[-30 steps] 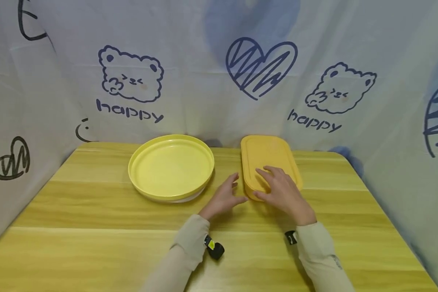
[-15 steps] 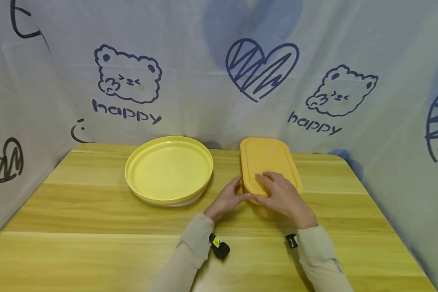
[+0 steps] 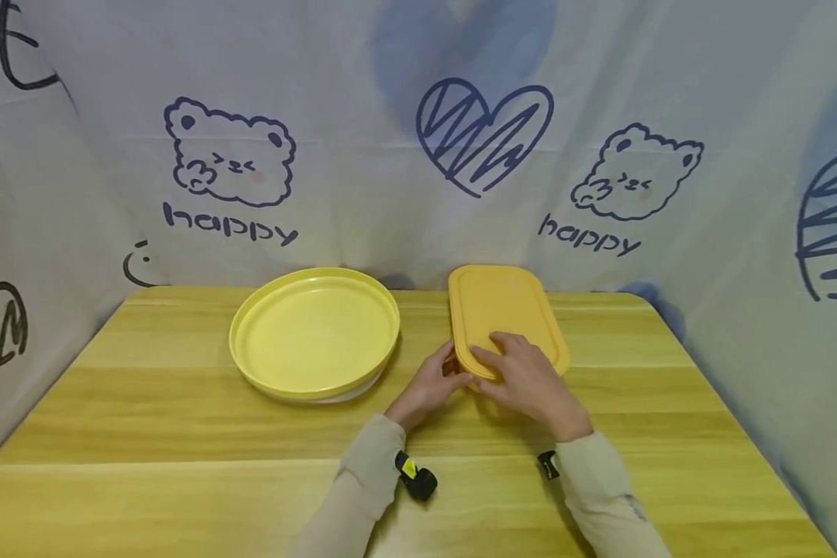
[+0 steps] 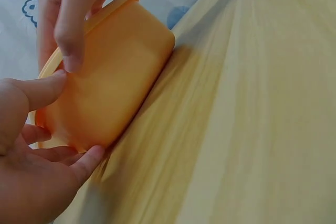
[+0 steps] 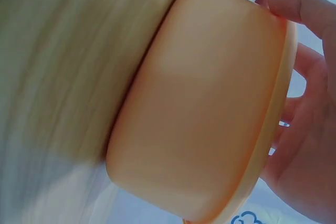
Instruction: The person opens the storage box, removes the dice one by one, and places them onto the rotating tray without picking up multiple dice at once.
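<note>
An orange-yellow rectangular food container (image 4: 121, 72) stands on the table, its matching lid (image 3: 505, 302) on top. My left hand (image 3: 428, 385) holds the near left corner of the container, thumb up by the rim and fingers along the side wall. Over the lid's near end lies my right hand (image 3: 526, 384). Its thumb presses at the rim by the near corner, and its curved fingers rest on top of the lid. From the right wrist view, the container's smooth side (image 5: 199, 87) and the overhanging rim are visible. What the container holds is hidden.
Left of the container sits a round yellow tray (image 3: 314, 333) with a raised rim, on a whitish base. The wood-grain table (image 3: 181, 480) ends at a white patterned cloth (image 3: 363, 155) behind and at both sides.
My left hand has come in from the left and taken hold of the container's corner. My right thumb has moved onto the lid's rim. The view has shifted slightly.
</note>
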Motion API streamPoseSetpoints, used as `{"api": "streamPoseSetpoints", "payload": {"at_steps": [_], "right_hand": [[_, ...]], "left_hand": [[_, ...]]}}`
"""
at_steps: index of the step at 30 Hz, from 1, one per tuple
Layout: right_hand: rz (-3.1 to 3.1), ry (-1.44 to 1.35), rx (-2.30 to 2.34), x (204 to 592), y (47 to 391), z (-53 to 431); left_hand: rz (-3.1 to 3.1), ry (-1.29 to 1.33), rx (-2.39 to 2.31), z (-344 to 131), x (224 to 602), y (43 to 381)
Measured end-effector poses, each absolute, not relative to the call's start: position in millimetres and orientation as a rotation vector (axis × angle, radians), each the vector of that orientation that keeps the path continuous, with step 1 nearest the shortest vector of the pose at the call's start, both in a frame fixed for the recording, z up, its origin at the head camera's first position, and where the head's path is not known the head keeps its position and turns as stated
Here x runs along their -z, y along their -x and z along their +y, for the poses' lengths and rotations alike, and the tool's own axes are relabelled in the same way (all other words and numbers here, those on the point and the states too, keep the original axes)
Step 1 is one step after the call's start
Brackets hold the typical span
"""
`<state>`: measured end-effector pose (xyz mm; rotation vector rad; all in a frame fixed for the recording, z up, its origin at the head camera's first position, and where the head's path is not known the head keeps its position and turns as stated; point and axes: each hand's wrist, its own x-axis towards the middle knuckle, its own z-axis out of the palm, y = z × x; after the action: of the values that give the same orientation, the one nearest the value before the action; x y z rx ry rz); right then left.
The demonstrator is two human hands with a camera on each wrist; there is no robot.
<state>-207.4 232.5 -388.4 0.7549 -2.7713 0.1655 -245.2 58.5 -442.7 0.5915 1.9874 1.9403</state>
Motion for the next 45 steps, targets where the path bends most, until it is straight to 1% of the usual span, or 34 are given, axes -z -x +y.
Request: {"api": "streamPoseSetpoints", "payload": {"at_steps": [9, 24, 34, 45], "right_hand": [[-2.728, -0.786, -0.112, 391.0, 201.7, 219.0], [-2.603, -0.902, -0.052, 393.6, 189.7, 193.7], [-2.601, -0.881, -0.003, 390.8, 183.9, 186.1], [-2.666, -0.851, 0.005, 385.5, 183.2, 184.6]], "left_hand": [[2.036, -0.717, -1.9, 42.5, 442.6, 238.2], [2.063, -0.728, -1.912, 12.0, 440.3, 213.8], [1.966, -0.596, -1.949, 3.7, 437.7, 211.9], [1.851, -0.538, -1.972, -3.8, 434.9, 213.4]]}}
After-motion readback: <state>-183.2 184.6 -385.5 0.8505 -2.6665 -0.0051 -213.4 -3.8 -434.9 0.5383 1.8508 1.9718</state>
